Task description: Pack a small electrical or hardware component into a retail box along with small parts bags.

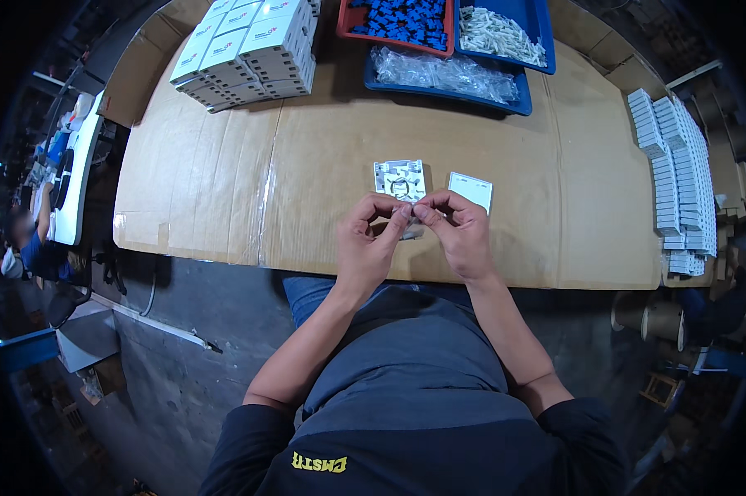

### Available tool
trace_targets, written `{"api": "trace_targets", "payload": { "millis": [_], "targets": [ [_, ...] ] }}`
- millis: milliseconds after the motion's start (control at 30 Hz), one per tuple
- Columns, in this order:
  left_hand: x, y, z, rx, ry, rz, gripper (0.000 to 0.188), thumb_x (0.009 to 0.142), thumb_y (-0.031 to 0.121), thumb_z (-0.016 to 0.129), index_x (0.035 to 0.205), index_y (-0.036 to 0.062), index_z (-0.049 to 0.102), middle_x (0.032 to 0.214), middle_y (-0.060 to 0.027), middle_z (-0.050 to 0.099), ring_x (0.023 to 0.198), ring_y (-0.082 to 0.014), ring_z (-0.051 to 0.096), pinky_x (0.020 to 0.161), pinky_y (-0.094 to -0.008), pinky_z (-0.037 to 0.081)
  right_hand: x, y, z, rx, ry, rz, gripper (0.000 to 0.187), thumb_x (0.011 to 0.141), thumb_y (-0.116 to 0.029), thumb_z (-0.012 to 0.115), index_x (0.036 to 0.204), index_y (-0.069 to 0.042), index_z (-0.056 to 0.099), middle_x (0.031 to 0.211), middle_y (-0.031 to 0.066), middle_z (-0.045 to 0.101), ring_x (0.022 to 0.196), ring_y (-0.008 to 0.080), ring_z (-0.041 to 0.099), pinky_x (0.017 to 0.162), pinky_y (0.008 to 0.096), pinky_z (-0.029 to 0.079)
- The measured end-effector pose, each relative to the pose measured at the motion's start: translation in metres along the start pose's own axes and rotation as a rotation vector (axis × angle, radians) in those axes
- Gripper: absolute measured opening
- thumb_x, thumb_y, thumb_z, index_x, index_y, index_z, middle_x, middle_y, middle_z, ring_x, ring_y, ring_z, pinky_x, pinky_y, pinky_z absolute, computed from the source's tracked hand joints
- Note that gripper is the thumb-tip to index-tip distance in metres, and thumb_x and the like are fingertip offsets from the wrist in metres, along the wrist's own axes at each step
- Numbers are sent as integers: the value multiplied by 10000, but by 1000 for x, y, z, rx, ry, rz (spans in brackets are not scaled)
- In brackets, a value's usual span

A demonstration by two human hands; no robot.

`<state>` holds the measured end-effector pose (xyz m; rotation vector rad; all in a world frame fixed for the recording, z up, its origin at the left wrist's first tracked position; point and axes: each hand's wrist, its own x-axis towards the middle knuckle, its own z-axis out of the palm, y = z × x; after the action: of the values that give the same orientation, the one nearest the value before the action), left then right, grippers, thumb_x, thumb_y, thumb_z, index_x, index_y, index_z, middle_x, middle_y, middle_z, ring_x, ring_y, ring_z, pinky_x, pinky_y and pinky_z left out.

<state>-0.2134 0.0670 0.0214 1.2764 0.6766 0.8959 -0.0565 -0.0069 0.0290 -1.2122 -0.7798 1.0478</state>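
Close together over the near part of the cardboard-covered table, my left hand [369,240] and my right hand [462,236] pinch a small clear plastic bag [411,231] between thumbs and forefingers. Its lower part hangs under my fingertips; what it contains is too small to tell. Just beyond my fingers lies an open white plastic housing [398,175] with moulded parts inside, its near edge partly hidden by my left hand. A flat white cover [472,192] rests beyond my right hand, apart from the housing.
At the far left stand stacked white boxes [249,50]. Trays at the back hold blue plastic pieces [399,21], white slim pieces [495,35] and clear plastic bags [443,76]. White parts [679,178] are stacked along the right edge. Another person [42,240] sits at a table far left.
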Motion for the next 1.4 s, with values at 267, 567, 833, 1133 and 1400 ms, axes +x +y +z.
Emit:
{"api": "trace_targets", "payload": {
  "millis": [267,567,833,1133,1400],
  "targets": [
    [3,-4,-3,-53,-27,-62,135,1042,81,708,1118,-29,688,1089,-58,707,1005,-91,656,878,-253,541,6,2,-4,84,-9,54,118,1009,-78,743,1074,19,735,995,35,747,929,85,676,851,236,549],
    [14,-11,-20,-416,-92,-552,365,1130,343,553,1227,14,677,1065,-87,723,936,-163,694,834,-331,579,4,-14,-13,6,-154,-84,68,1003,-11,715,1068,-4,732,1121,38,740,1066,121,686,941,266,550],
    [8,-10,-20,-477,-57,-559,243,1077,221,665,1190,11,712,1010,-52,733,847,-139,692,793,-315,585,8,-28,-33,-153,-287,-235,131,975,-1,732,1105,0,745,1333,103,678,1200,170,658,996,303,575],
    [6,-5,-11,-183,-40,-251,208,1040,114,713,1200,-17,705,1060,-42,727,934,-100,677,853,-280,580,6,-15,-24,-75,-197,95,297,970,5,743,1262,3,689,1168,65,727,1072,132,689,901,300,614],
    [7,-3,-13,-1,-13,-162,180,1058,106,681,1189,-18,679,1083,-51,700,915,-104,670,771,-282,586,6,-12,-17,8,-152,80,352,966,69,712,1308,24,640,1148,90,672,1034,150,697,939,300,617]
  ]
}}
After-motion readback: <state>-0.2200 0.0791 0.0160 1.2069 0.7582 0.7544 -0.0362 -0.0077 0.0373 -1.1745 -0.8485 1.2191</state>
